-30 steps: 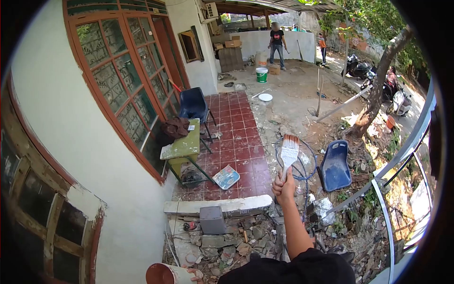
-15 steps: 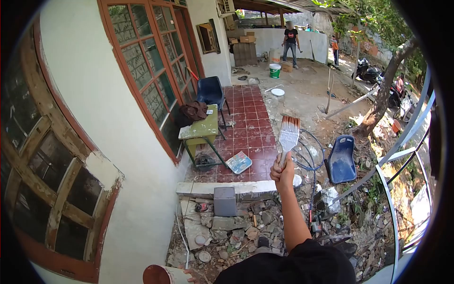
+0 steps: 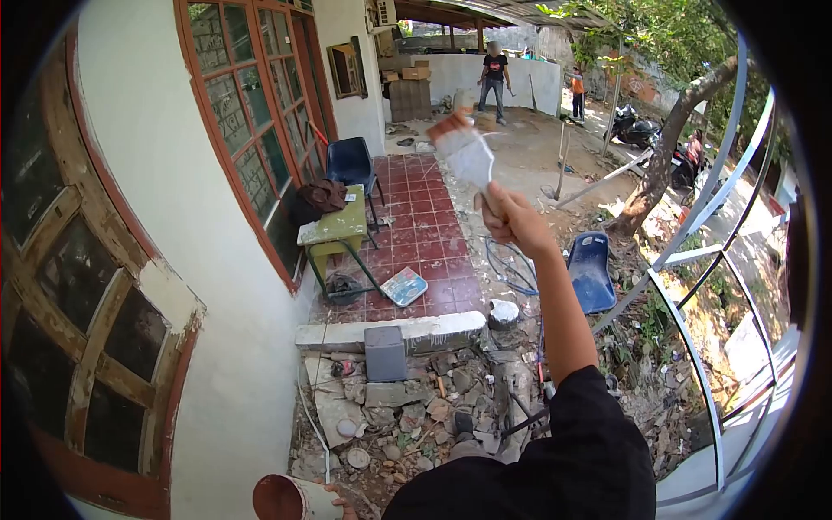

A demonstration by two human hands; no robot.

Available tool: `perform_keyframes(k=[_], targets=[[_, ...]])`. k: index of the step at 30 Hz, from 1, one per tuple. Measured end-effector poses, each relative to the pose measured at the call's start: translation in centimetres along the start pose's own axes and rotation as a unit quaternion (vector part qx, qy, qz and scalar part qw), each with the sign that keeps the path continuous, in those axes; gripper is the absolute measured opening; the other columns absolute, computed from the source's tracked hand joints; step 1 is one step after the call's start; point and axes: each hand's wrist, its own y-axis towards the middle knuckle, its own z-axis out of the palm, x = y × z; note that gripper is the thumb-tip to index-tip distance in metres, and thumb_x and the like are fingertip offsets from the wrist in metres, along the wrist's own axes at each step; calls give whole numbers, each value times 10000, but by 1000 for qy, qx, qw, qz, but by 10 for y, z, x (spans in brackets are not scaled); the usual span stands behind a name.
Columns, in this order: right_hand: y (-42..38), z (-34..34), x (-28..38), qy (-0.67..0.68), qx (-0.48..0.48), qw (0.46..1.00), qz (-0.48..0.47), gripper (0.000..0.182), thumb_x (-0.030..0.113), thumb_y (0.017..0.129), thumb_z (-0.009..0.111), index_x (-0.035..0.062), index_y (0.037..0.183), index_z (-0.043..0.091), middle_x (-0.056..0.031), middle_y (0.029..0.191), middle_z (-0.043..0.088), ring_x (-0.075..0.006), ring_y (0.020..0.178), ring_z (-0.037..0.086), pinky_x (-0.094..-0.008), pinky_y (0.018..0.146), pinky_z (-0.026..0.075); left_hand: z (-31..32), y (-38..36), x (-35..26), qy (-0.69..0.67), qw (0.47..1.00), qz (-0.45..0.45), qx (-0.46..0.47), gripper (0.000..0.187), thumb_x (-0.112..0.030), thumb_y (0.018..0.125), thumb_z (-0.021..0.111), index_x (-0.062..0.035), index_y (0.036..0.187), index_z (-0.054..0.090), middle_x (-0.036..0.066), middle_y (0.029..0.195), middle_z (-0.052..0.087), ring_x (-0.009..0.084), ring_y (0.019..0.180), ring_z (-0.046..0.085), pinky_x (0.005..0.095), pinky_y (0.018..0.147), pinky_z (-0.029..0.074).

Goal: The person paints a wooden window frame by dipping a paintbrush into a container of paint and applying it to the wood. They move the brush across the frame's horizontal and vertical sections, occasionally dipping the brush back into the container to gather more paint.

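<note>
My right hand [image 3: 513, 217] is raised at the centre right, its fingers wrapped round the handle of a wide paintbrush [image 3: 469, 159]. The brush tilts up to the left, and its bristles are reddish brown at the tip. At the bottom edge my left hand [image 3: 341, 503] shows only in part, its fingers curled on the side of a whitish paint bucket [image 3: 316, 503]. Reddish brown colour coats the inside of the bucket, which tips to the left.
A white wall [image 3: 238, 321] with brown window frames runs along the left. Rubble [image 3: 407, 442] covers the ground. A green table [image 3: 342, 227] and blue chair [image 3: 350, 162] stand on red tiles. Metal bars [image 3: 698, 373] rise at right. Two people [image 3: 495, 78] stand far back.
My right hand has lifted the brush up and to the left, and the brush has tilted leftward. The view has turned slightly right. The bucket stays low in my left hand.
</note>
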Motion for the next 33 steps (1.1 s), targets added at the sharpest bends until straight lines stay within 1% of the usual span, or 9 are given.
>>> perform_keyframes(k=[2, 5, 8, 12, 14, 18, 20, 27, 33], targets=[[-11, 32, -4, -164, 59, 984, 30, 430, 449, 1053, 511, 70, 933, 676, 87, 623, 395, -30, 512, 339, -223, 454, 268, 19, -4, 6, 12, 1000, 3, -5, 626, -595, 912, 583, -180, 1380, 566, 91, 1374, 567, 330, 1207, 549, 516, 900, 516], [-16, 100, -21, -309, 205, 926, -71, 370, 358, 1019, 592, 20, 949, 723, -36, 650, 563, -128, 588, 492, -326, 558, 406, 25, 6, 12, 53, 997, 5, 53, 657, -630, 896, 590, -196, 1387, 558, 76, 1372, 570, 334, 1210, 546, 534, 903, 506], [-30, 164, -28, -350, 245, 888, -171, 321, 329, 972, 660, 10, 986, 697, -161, 709, 624, -315, 624, 564, -389, 635, 475, 80, -5, 46, -81, 988, -112, 69, 884, -433, 801, 752, -195, 1532, 316, 96, 1506, 350, 316, 1274, 447, 465, 874, 545], [-40, 195, -43, -306, 223, 894, -239, 334, 315, 929, 706, 11, 1066, 700, -185, 897, 701, -336, 797, 675, -394, 680, 507, 61, -8, 45, -75, 983, -120, 114, 943, -510, 766, 772, -178, 1531, 332, 110, 1493, 381, 343, 1280, 456, 484, 892, 542], [-49, 188, -43, -274, 227, 909, -217, 324, 290, 929, 719, 11, 1093, 700, -139, 921, 705, -254, 780, 665, -346, 687, 507, -8, -9, 23, -36, 999, -18, 9, 743, -706, 866, 577, -201, 1410, 536, 70, 1400, 544, 332, 1230, 521, 556, 902, 483], [-70, 174, -93, -146, 171, 969, -104, 303, 269, 976, 690, 8, 1129, 684, -1, 843, 643, -83, 710, 501, -265, 620, 414, 25, -46, 38, -41, 986, -1, -164, 796, -757, 851, 546, -199, 1419, 523, 68, 1429, 515, 320, 1232, 511, 565, 907, 463], [-95, 176, -108, -30, 150, 988, 37, 303, 262, 988, 674, 8, 1153, 676, 11, 843, 650, -85, 714, 511, -262, 624, 416, 1, -44, 34, 13, 989, -6, -149, 799, -763, 835, 559, -194, 1397, 544, 56, 1406, 539, 314, 1220, 522, 541, 886, 474], [-150, 194, -105, -157, 81, 980, -90, 330, 266, 943, 722, 15, 1154, 679, -78, 836, 674, -86, 660, 481, -272, 612, 436, 106, -26, 74, -2, 988, -136, 76, 1017, -566, 712, 813, -158, 1530, 367, 147, 1481, 411, 374, 1280, 452, 500, 927, 534], [-168, 177, -88, -137, 23, 990, -12, 306, 208, 963, 709, 9, 1190, 656, -12, 878, 659, -37, 730, 492, -226, 640, 416, 146, 4, 95, -13, 971, -183, 153, 1037, -508, 698, 851, -149, 1534, 353, 155, 1486, 396, 377, 1294, 441, 489, 955, 531]])
